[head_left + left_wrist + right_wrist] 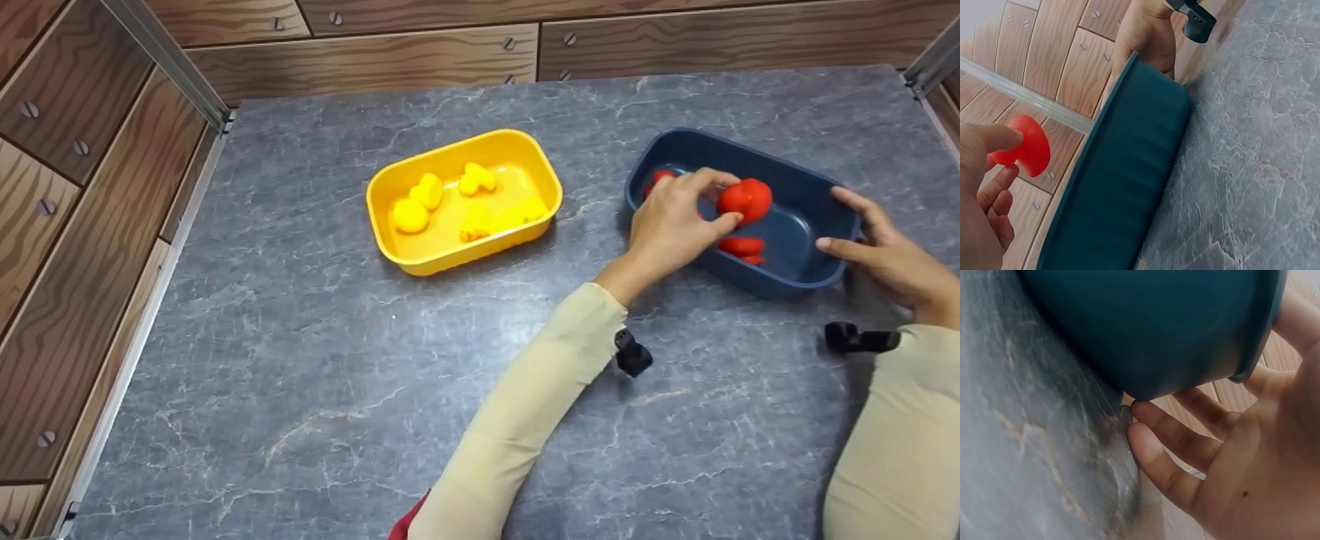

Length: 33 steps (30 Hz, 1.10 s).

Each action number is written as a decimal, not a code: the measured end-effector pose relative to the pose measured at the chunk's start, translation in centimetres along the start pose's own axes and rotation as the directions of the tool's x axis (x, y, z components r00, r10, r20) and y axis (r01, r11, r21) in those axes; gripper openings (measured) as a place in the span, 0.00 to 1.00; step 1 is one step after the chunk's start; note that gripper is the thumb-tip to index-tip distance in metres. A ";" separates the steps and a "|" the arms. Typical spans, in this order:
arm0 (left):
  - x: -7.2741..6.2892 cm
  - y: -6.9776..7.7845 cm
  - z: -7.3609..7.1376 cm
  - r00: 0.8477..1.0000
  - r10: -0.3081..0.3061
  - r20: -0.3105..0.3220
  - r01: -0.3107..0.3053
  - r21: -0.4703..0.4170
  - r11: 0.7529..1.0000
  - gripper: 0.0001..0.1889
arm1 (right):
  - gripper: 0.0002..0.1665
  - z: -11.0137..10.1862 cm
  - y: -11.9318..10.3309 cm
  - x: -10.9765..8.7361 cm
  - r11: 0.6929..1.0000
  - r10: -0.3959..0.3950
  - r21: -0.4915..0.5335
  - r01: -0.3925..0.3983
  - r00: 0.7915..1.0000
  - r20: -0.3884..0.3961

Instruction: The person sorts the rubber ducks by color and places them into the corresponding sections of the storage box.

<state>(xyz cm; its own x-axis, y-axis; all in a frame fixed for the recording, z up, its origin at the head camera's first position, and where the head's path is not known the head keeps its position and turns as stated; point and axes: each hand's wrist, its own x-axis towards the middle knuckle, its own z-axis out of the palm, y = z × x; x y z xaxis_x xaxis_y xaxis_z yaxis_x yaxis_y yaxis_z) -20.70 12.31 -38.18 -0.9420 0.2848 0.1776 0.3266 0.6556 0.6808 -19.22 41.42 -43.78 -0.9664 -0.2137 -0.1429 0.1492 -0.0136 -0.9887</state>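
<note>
Above the dark blue bin [795, 270], my left hand [675, 217] pinches a small red toy [745, 201] between thumb and fingers. In the left wrist view the toy [1033, 146] shows a smooth domed side; its exact kind cannot be made out. More red pieces [742, 247] lie inside the bin, partly hidden by the left hand and wrist. At the bin's right end my right hand [892, 251] holds the rim, thumb over the edge. The right wrist view shows other fingers [1174, 433] against the bin's outer end, low near the table.
A yellow bin [427, 266] stands to the left on the grey marbled table [300, 375], with several small yellow toys [411, 216] in it. Wood-patterned panels [360, 64] border the table at the back and left. Black camera mounts [634, 354] sit on both wrists.
</note>
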 end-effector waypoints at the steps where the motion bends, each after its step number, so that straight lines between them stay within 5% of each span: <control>1: 0.0 0.1 0.0 1.000 0.003 -0.005 -0.003 0.002 1.000 0.20 | 0.41 0.0 0.0 0.0 1.000 -0.003 0.000 0.003 1.000 0.002; 13: 0.0 -0.7 -0.1 0.994 0.104 0.019 -0.104 0.032 0.994 0.27 | 0.43 -0.4 0.1 -0.1 1.000 0.027 0.015 -0.026 0.999 -0.021; 23: -0.2 -3.0 -2.0 0.989 0.145 0.006 -0.144 -0.099 0.985 0.27 | 0.48 -0.5 -0.8 -0.4 0.990 0.100 -0.099 -0.103 0.994 -0.036; 26: -0.4 -4.0 -3.0 0.993 0.115 0.004 -0.114 -0.117 0.987 0.28 | 0.50 -1.1 -0.7 -0.2 0.949 0.100 -0.296 -0.114 0.993 -0.062; 29: -0.8 -5.3 -4.0 0.996 0.094 -0.006 -0.094 -0.097 0.991 0.29 | 0.49 -2.5 0.0 0.2 0.850 0.061 -0.511 -0.127 0.988 -0.144; 31: -1.1 -6.4 -4.8 0.996 0.088 -0.019 -0.089 -0.060 0.994 0.29 | 0.48 -3.5 0.6 0.5 0.805 0.024 -0.577 -0.137 0.979 -0.200; 33: -1.4 -7.4 -5.7 0.996 0.084 -0.033 -0.085 -0.018 0.996 0.29 | 0.48 -4.1 0.8 0.7 0.797 -0.009 -0.586 -0.144 0.968 -0.250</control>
<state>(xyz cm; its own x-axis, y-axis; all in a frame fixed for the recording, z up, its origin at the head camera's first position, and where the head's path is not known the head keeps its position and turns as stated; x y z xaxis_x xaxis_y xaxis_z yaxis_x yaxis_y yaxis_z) -22.20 3.10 -39.44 -0.9131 0.3160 0.2575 0.4040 0.6164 0.6759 -20.65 45.28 -44.82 -0.9894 0.0374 -0.1406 0.1352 0.5924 -0.7942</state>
